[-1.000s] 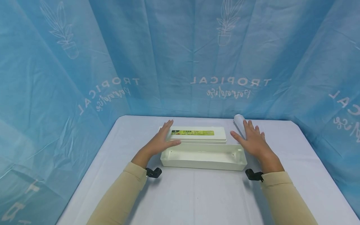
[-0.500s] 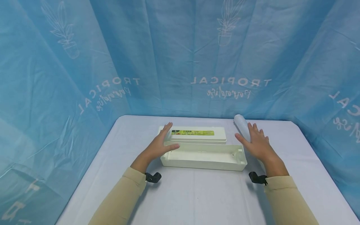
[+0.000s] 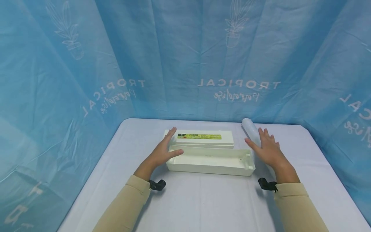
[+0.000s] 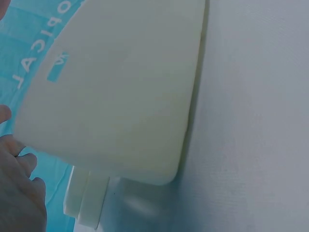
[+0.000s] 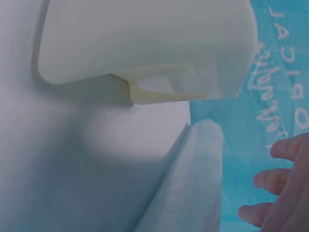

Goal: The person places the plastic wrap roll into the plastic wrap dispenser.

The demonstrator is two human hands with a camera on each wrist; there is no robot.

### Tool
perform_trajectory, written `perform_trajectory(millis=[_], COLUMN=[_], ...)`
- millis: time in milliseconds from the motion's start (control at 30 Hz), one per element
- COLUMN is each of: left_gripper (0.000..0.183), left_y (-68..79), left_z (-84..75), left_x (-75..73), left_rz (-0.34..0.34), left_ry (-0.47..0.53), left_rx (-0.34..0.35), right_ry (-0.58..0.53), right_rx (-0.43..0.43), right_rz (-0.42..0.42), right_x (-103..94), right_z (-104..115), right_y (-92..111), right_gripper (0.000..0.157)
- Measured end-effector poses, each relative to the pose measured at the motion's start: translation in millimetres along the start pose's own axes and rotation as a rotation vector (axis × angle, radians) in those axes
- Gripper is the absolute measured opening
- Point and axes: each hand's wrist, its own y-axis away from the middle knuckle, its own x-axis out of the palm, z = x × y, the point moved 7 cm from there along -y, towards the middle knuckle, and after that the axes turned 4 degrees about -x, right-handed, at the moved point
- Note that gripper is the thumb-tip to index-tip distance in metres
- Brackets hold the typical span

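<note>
A long white open-topped box lies crosswise on the table. Behind it is a white lid-like piece with a yellow-green label. My left hand has its fingers spread at the box's left end, the thumb over its rim; whether it touches the box I cannot tell. To the right of the box my right hand is spread, above a roll of whitish clear film that it partly hides. The right wrist view shows the film roll between the box and the fingers.
A white cloth covers the table. Blue curtains with white print hang behind it and at both sides. Each wrist bears a small black camera, the left camera and the right camera.
My right hand has moved right and slightly nearer, uncovering more of the film roll. My left hand has drawn back slightly. The box and the labelled piece stay put.
</note>
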Motion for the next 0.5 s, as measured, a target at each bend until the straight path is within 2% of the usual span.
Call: perform_trajectory(millis=[500], left_gripper=[0.1], left_y=[6.7], left_z=[7.9], left_x=[3.1], left_rz=[-0.015], left_ry=[0.05], left_rx=[-0.056], right_ry=[-0.014], right_rx=[0.029], right_rz=[0.002], right_x=[0.9], right_z=[-14.4], right_y=[2.5], right_gripper=[0.111])
